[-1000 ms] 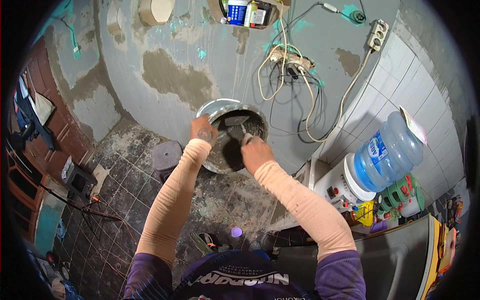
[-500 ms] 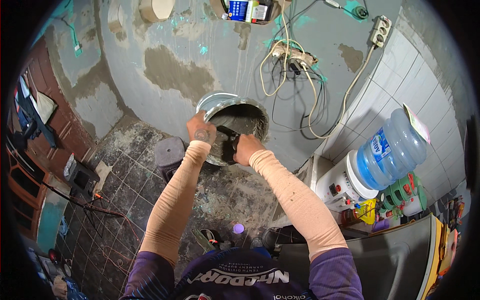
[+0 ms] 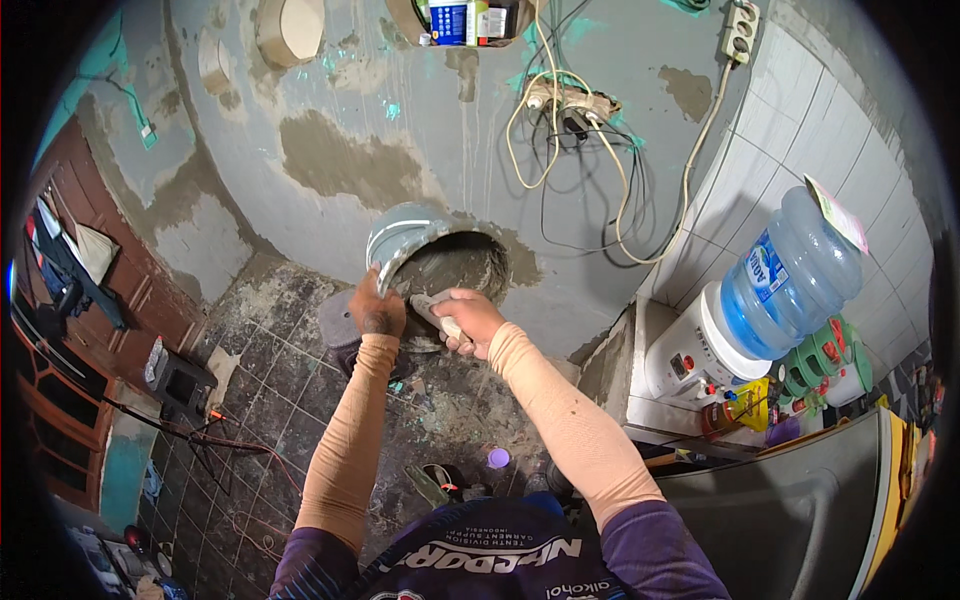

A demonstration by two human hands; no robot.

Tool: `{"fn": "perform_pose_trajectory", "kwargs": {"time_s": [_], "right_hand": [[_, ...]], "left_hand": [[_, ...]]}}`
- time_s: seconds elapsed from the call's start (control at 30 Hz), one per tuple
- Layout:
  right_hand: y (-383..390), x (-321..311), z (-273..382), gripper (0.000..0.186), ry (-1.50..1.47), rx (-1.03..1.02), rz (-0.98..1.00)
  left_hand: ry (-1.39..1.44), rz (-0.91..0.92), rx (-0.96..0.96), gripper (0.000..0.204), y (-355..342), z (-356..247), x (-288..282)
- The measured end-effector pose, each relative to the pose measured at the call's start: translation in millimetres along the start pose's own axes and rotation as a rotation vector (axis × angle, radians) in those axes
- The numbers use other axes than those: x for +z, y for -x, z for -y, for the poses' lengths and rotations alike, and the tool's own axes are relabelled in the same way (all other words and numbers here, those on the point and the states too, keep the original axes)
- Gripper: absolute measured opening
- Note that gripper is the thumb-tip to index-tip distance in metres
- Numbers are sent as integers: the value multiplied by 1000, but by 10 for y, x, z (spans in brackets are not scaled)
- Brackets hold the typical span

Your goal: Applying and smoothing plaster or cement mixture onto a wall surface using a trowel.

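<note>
A grey bucket [image 3: 410,222] lies tilted near the grey wall, its opening turned toward me, with wet grey mortar [image 3: 458,265] coating its inside. My left hand [image 3: 382,312] grips the bucket's left rim. My right hand [image 3: 474,320] is closed on the light handle of a trowel [image 3: 432,309], whose blade is at the lower edge of the bucket's mouth, near my left hand. A grey padded stool [image 3: 338,322] is just left of and beneath the bucket, partly hidden.
A water dispenser [image 3: 680,350] with a blue bottle [image 3: 790,280] stands at right, beside an appliance [image 3: 770,500]. Cables and sockets [image 3: 575,105] hang on the wall. A tiled floor [image 3: 260,380], small purple cap [image 3: 498,458], loose cords and a wooden door [image 3: 140,280] are also visible.
The bucket has shifted left and tipped further. My right hand has drawn the trowel from deep inside to the bucket's lower rim, moving left and turning the blade.
</note>
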State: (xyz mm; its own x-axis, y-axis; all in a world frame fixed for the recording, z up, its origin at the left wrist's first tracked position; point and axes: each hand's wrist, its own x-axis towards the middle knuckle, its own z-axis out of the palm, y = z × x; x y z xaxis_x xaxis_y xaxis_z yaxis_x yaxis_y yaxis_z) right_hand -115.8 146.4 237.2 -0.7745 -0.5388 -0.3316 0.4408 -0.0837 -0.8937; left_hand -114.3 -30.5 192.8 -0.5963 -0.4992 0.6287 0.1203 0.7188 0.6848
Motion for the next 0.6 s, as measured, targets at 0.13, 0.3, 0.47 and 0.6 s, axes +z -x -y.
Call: {"fn": "perform_pose_trajectory", "kwargs": {"time_s": [0.13,0.3,0.47,0.6], "right_hand": [[-25,-121,-290,35,-727,62,259],[294,-382,-380,36,-817,-8,429],[632,-595,-134,30,-286,-119,100],[536,-441,-4,32,200,-68,-169]], "left_hand": [[-33,11,38,42,100,235,-46],[141,10,-112,45,-18,429,-106],[-112,-34,37,46,11,538,-123],[-107,-20,100,47,73,479,-37]]}}
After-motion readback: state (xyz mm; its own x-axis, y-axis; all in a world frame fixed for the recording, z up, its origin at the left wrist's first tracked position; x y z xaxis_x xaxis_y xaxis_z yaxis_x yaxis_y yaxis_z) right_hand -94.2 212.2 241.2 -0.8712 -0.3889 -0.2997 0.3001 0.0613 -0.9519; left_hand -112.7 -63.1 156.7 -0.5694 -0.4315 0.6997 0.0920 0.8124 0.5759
